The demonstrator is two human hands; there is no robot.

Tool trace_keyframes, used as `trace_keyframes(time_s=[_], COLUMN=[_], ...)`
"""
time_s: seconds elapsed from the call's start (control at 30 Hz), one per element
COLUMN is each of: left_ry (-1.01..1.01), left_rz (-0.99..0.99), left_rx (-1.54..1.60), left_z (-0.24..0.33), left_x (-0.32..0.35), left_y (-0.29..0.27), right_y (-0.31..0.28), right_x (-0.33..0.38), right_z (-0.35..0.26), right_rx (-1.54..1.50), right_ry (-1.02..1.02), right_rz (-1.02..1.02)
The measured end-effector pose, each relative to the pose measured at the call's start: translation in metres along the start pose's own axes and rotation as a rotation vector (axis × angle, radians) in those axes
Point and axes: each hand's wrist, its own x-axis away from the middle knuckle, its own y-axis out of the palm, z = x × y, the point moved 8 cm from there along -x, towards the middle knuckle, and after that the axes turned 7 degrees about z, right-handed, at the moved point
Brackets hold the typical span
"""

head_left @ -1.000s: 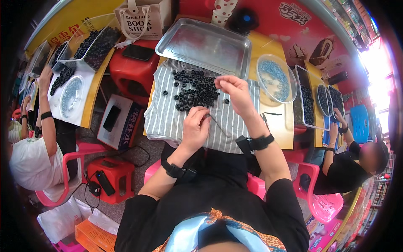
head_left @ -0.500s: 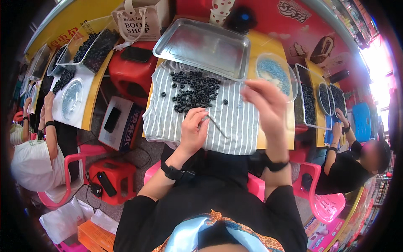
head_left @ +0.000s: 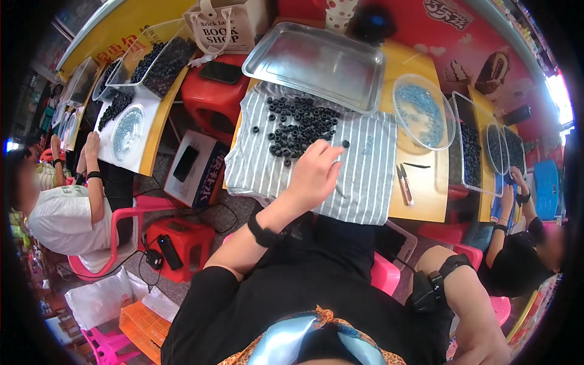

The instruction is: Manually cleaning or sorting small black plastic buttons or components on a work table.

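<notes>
Over a grey striped cloth (head_left: 359, 201), my left hand (head_left: 317, 173) hangs just below a heap of black beads (head_left: 298, 131). Its fingers are slightly bent and apart, with nothing visible in them. A single black bead (head_left: 345, 144) lies beside its fingertips. My right hand (head_left: 483, 350) is off the table, low at the right rim beyond my bent arm; its fingers are partly cut off and blurred. To the right of the cloth lie a small two-pronged tool (head_left: 405, 185) with a reddish handle and a thin black strip (head_left: 417, 165).
A metal tray (head_left: 316, 64) rests behind the heap. At its right stands a clear round tub (head_left: 423, 112) of pale blue bits. Red stools (head_left: 210, 91) and a boxed phone (head_left: 185, 163) are on the left. People work at side tables, left and right.
My right hand has swung from above the table down to the lower right. The thin dark rod at my left fingers no longer shows there. My view has shifted slightly.
</notes>
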Motion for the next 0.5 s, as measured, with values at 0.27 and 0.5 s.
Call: trace_keyframes(time_s=[0.27, 0.5], left_ry=[-0.143, -0.092], left_rz=[-0.261, -0.295], left_rx=[-0.387, -0.535], left_z=[-0.027, -0.03], left_x=[-0.028, -0.03], left_y=[0.046, 0.064], right_y=[0.007, 0.004], right_x=[0.024, 0.04], right_z=[-0.041, -0.052], right_rx=[-0.39, -0.487], right_ry=[0.051, -0.01], right_rz=[-0.243, -0.16])
